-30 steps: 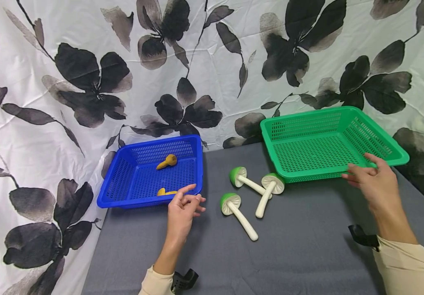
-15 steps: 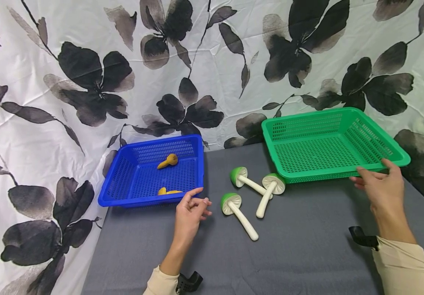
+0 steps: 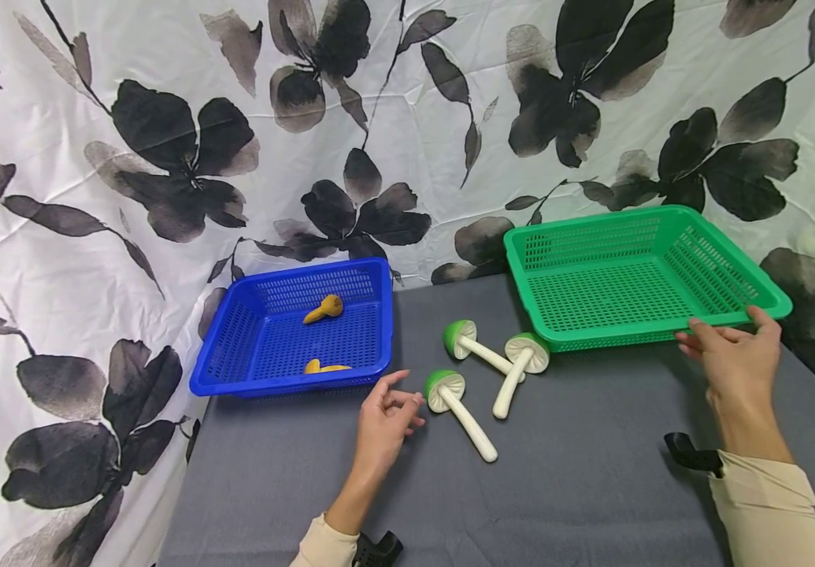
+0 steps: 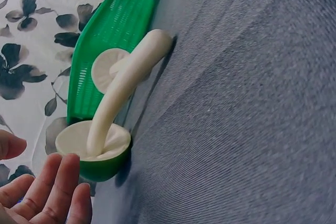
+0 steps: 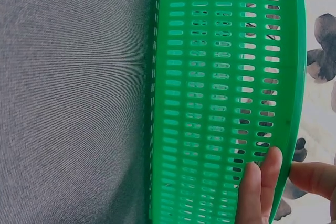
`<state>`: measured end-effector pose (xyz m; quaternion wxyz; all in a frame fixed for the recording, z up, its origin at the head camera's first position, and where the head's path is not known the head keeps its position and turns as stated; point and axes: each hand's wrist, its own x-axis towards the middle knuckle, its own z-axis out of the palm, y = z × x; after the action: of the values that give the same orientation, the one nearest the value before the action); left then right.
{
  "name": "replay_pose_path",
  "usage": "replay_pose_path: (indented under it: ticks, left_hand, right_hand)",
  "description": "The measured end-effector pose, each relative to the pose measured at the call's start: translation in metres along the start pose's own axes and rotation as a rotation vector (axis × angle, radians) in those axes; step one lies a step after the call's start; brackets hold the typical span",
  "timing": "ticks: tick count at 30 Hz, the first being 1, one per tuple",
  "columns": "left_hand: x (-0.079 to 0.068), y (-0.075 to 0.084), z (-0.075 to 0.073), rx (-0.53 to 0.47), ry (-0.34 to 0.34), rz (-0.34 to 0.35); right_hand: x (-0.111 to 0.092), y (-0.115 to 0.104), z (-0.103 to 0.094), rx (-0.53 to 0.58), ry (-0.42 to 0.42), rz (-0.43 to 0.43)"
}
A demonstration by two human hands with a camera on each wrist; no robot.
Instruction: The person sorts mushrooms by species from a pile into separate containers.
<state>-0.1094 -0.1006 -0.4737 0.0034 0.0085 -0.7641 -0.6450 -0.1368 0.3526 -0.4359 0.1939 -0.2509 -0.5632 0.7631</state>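
My left hand (image 3: 384, 425), fingers loosely bent and holding nothing, is just left of a toy mushroom (image 3: 469, 426) with a green cap and long white stem. In the left wrist view its fingertips (image 4: 68, 163) overlap that mushroom's cap. Two more such mushrooms, a far one (image 3: 458, 339) and one with a leaning stem (image 3: 510, 391), lie crossed behind it. At the front rim of the green basket (image 3: 620, 335), my right hand (image 3: 742, 364) pinches the edge. The right wrist view has two fingers (image 5: 270, 169) against the outer wall and another digit across the rim.
A blue basket (image 3: 251, 387) stands at the left with two yellow-orange pieces, a rounded one (image 3: 325, 309) and a partly hidden one (image 3: 325, 368). Grey cloth (image 3: 577, 472) covers the table. Behind it hangs a floral white curtain (image 3: 450, 142).
My left hand has moved right, from the blue basket's front corner to beside the nearest mushroom. The right hand has slid slightly right along the green basket's rim and now pinches it.
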Motion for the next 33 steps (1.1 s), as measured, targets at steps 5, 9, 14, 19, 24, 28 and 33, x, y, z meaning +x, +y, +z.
replay_pose_path:
  ticks: [5,9,14,19,24,28,33]
  left_hand:
    - [-0.006,0.010,0.007,0.012,-0.027,-0.014]
    - [-0.014,0.023,0.010,-0.005,-0.046,-0.001]
    - [-0.018,0.023,0.016,0.003,-0.053,0.011]
    - [-0.019,0.019,0.021,0.019,-0.064,-0.020]
    - [-0.022,0.024,0.023,0.011,-0.084,-0.022]
    - [-0.025,0.027,0.025,0.002,-0.102,-0.007]
    - [-0.025,0.025,0.028,0.011,-0.107,0.001]
  right_hand:
    - [0.000,0.000,0.000,0.029,-0.008,0.010]
    - [0.000,0.000,0.000,0.026,-0.008,0.013]
    - [0.001,0.001,-0.001,0.037,-0.018,0.015]
    - [0.001,0.002,-0.001,0.036,-0.018,0.020]
    - [0.002,0.002,0.000,0.036,-0.007,0.019]
    - [0.002,0.002,0.000,0.036,0.001,0.015]
    - [0.002,0.002,0.000,0.037,-0.002,0.016]
